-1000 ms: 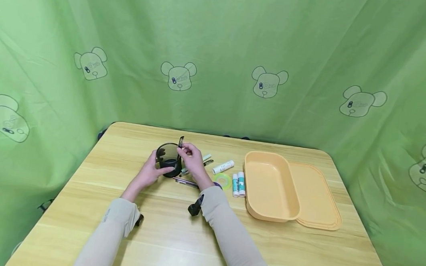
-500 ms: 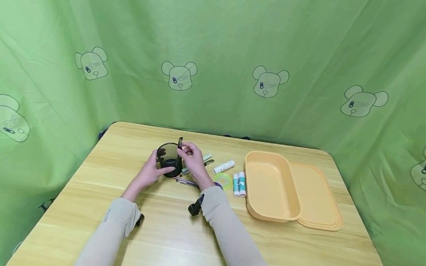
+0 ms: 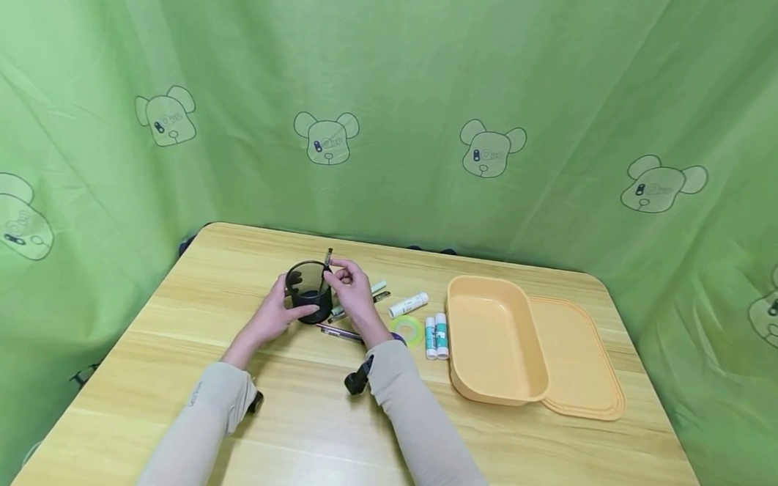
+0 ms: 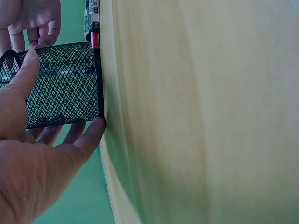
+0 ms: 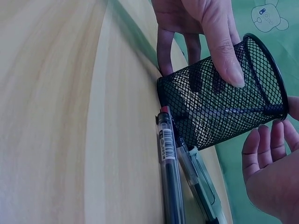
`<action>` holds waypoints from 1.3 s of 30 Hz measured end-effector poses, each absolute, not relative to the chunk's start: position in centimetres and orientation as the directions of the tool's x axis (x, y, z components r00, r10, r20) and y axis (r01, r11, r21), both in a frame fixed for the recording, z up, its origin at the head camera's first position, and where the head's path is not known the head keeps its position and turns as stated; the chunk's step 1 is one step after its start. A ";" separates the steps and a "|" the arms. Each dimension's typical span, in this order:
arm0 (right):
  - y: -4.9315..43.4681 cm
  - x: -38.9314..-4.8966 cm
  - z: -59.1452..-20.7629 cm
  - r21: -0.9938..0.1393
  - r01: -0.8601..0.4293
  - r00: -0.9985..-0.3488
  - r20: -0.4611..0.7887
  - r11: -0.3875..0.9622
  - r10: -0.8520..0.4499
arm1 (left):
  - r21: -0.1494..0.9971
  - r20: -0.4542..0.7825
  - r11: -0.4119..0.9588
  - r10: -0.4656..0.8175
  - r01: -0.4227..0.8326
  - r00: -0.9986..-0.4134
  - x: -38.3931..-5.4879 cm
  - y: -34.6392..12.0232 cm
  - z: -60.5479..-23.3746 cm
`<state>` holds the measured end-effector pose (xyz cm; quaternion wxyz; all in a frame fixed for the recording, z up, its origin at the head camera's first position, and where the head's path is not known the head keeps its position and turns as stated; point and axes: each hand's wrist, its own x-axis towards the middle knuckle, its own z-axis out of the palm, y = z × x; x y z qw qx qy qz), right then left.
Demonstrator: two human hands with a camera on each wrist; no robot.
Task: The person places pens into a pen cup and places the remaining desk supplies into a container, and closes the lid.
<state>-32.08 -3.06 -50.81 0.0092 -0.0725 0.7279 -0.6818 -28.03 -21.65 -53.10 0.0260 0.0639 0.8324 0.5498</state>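
A black mesh pen holder (image 3: pixel 307 294) stands on the table, with my left hand (image 3: pixel 273 315) gripping it around the side. In the left wrist view, the thumb of my left hand (image 4: pixel 51 163) lies along the mesh wall (image 4: pixel 65 93). My right hand (image 3: pixel 353 292) pinches a dark pen (image 3: pixel 328 257) at the holder's right rim. The pen's lower part shows inside through the mesh in the right wrist view, where my right hand (image 5: pixel 275 163) is at the rim. Several pens (image 5: pixel 169 168) lie on the table close to the holder's base.
A white glue stick (image 3: pixel 408 305), a roll of greenish tape (image 3: pixel 407 330) and two blue-and-white glue sticks (image 3: pixel 436 336) lie right of my right hand. Further right stands an orange box (image 3: pixel 496 337), its flat lid (image 3: pixel 581 363) beside it. Green curtain (image 3: pixel 398 67) surrounds the table.
The pen in my right hand has shifted slightly left, and its lower part now shows inside the holder. My left hand and the holder stay in place.
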 end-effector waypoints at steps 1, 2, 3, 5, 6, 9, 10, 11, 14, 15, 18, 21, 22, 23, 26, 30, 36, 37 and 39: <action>-3.0 -32.0 -50.8 -0.994 -0.092 -0.989 0.084 0.062 -0.119 | 0.920 0.022 0.385 0.132 0.071 -0.991 -28.0 -21.6 -53.1; -2.9 -32.0 -50.8 -0.994 -0.089 -0.989 0.082 0.061 -0.121 | 0.921 0.018 0.383 0.131 0.068 -0.991 -28.0 -21.6 -53.1; -2.9 -32.0 -50.8 -0.994 -0.088 -0.989 0.081 0.058 -0.122 | 0.922 0.014 0.381 0.130 0.064 -0.991 -28.0 -21.6 -53.1; -2.7 -32.0 -50.8 -0.995 -0.084 -0.990 0.077 0.052 -0.122 | 0.924 0.009 0.379 0.129 0.058 -0.992 -28.0 -21.5 -53.1; -2.6 -32.0 -50.8 -0.995 -0.082 -0.990 0.075 0.052 -0.122 | 0.924 0.008 0.379 0.128 0.056 -0.992 -28.0 -21.5 -53.0; -2.2 -32.1 -50.7 -0.995 -0.079 -0.990 0.072 0.056 -0.125 | 0.922 0.006 0.383 0.127 0.055 -0.992 -28.0 -21.5 -52.9; -2.1 -32.2 -50.7 -0.995 -0.080 -0.989 0.072 0.060 -0.127 | 0.922 0.004 0.384 0.125 0.052 -0.992 -28.0 -21.5 -52.9; -1.9 -32.2 -50.6 -0.994 -0.083 -0.989 0.075 0.065 -0.128 | 0.921 0.001 0.385 0.124 0.049 -0.992 -28.0 -21.5 -52.9; -1.2 -32.2 -50.4 -0.992 -0.099 -0.987 0.087 0.081 -0.133 | 0.918 -0.006 0.395 0.121 0.042 -0.993 -28.1 -21.6 -52.9; -1.0 -32.1 -50.3 -0.991 -0.102 -0.987 0.090 0.085 -0.134 | 0.917 -0.009 0.397 0.120 0.039 -0.993 -28.1 -21.6 -52.9; -0.1 -32.0 -50.2 -0.990 -0.102 -0.986 0.088 0.097 -0.138 | 0.914 -0.017 0.404 0.118 0.033 -0.993 -28.0 -21.6 -52.8; 0.7 -31.7 -50.2 -0.988 -0.096 -0.986 0.078 0.123 -0.147 | 0.913 -0.025 0.407 0.119 0.026 -0.993 -27.9 -21.6 -52.7; 1.0 -31.5 -50.2 -0.986 -0.097 -0.986 0.076 0.138 -0.150 | 0.914 -0.027 0.406 0.119 0.024 -0.993 -27.9 -21.6 -52.7; 1.3 -31.4 -50.2 -0.983 -0.098 -0.985 0.075 0.154 -0.154 | 0.915 -0.029 0.403 0.119 0.022 -0.992 -27.8 -21.6 -52.6; 2.0 -31.0 -50.3 -0.976 -0.093 -0.984 0.059 0.199 -0.170 | 0.918 -0.030 0.395 0.121 0.020 -0.992 -27.7 -21.6 -52.5; 2.8 -30.5 -50.7 -0.967 -0.063 -0.977 0.009 0.247 -0.213 | 0.920 -0.026 0.390 0.123 0.024 -0.992 -27.7 -21.7 -52.6; 3.5 -29.6 -51.3 -0.942 -0.064 -0.948 -0.046 0.329 -0.316 | 0.919 -0.030 0.393 0.121 0.020 -0.992 -27.8 -21.7 -52.7; 3.6 -29.4 -51.4 -0.939 -0.067 -0.943 -0.051 0.338 -0.328 | 0.918 -0.030 0.395 0.121 0.021 -0.992 -27.8 -21.6 -52.7; 3.7 -29.2 -51.6 -0.931 -0.073 -0.936 -0.059 0.357 -0.347 | 0.917 -0.029 0.399 0.125 0.024 -0.992 -27.8 -21.6 -52.8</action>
